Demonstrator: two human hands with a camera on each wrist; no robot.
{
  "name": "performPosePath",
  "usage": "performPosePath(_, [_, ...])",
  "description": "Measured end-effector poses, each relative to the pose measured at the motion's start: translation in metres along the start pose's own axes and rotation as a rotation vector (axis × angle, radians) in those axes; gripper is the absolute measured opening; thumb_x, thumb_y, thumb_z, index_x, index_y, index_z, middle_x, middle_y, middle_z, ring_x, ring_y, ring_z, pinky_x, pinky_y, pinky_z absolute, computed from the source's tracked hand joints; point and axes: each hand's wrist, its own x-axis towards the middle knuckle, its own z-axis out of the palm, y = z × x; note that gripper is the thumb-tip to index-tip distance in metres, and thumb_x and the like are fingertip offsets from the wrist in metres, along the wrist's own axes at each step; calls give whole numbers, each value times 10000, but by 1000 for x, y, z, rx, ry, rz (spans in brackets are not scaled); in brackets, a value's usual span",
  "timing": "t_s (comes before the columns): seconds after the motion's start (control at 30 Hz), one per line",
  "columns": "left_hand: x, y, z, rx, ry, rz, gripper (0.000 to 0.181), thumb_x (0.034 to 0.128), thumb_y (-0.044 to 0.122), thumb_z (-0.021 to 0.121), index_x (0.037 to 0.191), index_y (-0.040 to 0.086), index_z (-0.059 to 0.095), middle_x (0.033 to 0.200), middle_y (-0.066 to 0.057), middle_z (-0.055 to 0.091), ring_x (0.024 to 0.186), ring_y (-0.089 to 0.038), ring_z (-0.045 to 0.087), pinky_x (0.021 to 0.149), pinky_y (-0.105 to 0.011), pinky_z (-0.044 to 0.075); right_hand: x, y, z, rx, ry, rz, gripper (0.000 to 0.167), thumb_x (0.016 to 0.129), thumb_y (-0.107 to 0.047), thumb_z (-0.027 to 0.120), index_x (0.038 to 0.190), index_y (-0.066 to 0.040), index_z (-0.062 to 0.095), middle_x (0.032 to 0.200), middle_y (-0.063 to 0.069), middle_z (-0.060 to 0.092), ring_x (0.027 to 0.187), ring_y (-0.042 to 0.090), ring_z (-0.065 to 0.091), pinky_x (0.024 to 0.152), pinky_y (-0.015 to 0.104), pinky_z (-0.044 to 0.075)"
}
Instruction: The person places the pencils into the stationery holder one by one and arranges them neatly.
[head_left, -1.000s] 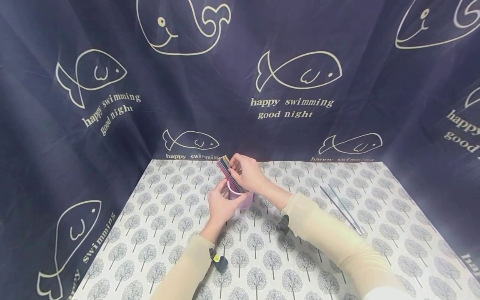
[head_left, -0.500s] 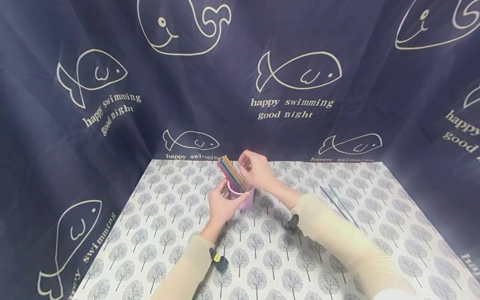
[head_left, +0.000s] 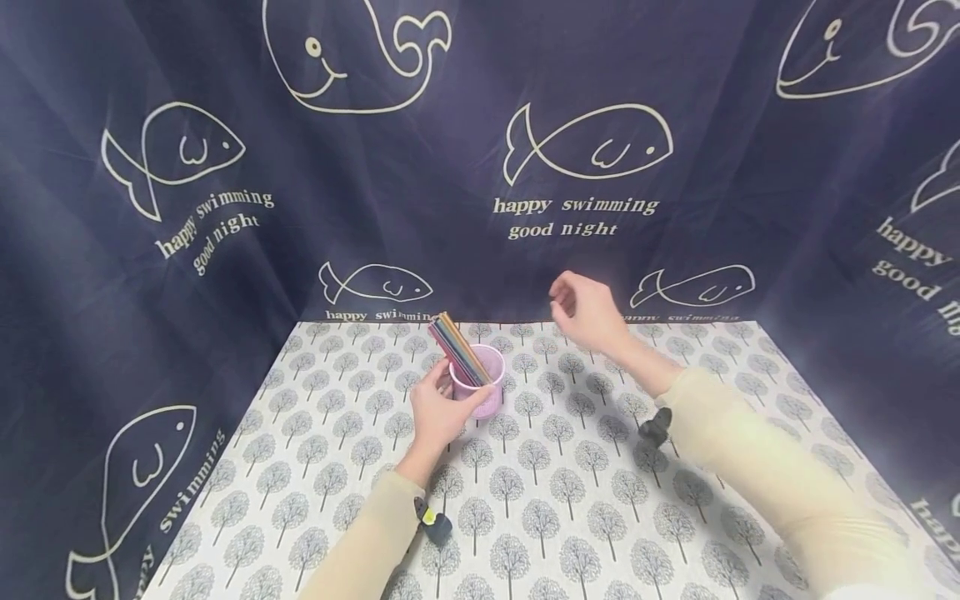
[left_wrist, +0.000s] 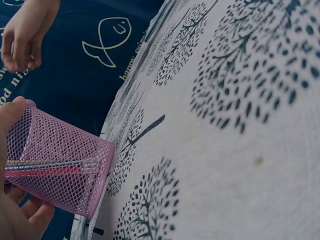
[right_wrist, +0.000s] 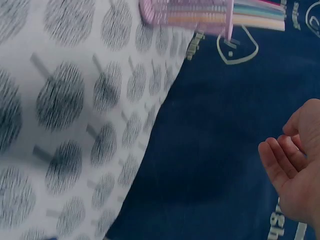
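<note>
A pink mesh pen cup (head_left: 492,405) stands upright on the cloth-covered table. My left hand (head_left: 437,412) grips its near left side, thumb in front and fingers round behind. Several colored pencils (head_left: 459,350) lean to the left inside the cup, their upper ends above the rim. Through the mesh in the left wrist view, the lower parts of the pencils (left_wrist: 50,169) show. Off to the right and above the table, my right hand (head_left: 591,315) hangs in the air with loosely bent fingers and nothing in them, apart from the cup.
The table is covered with a white cloth (head_left: 330,508) printed with grey trees. A dark blue curtain (head_left: 450,208) with fish drawings hangs behind its far edge. My right sleeve (head_left: 757,450) crosses the right side of the table.
My right hand has let go of the pencils and moved right and up, away from the cup. Its arm now covers the thin sticks seen earlier on the right. My left hand still holds the cup.
</note>
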Motion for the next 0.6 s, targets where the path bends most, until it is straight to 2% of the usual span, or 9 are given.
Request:
performPosePath(0.27, [1,1,0,6,-3,8,801,684,293,1021,1360,28,683,1253,-201,759,1173,-354,751,1033,-416,646,-17,36,-26,-93,52,-6,142,902,-30,662,1029,-9,722,887,132,774,772,285,739,757,474,644])
performPosePath(0.43, [1,1,0,10,-2,6,797,686,297,1019,1358,33,683,1260,-197,758,1176,-352,751,1037,-419,642,-31,55,-35,-152,41,16,149,904,-29,658,1028,-20,739,893,152,778,784,319,741,773,518,613])
performPosePath(0.6, [0,1,0,15,-9,-1,790,685,300,1020,1353,42,687,1256,-198,759,1175,-348,752,1043,-420,640,-48,70,-43,-183,27,42,174,902,-23,656,1044,16,747,881,169,780,771,336,746,752,548,614])
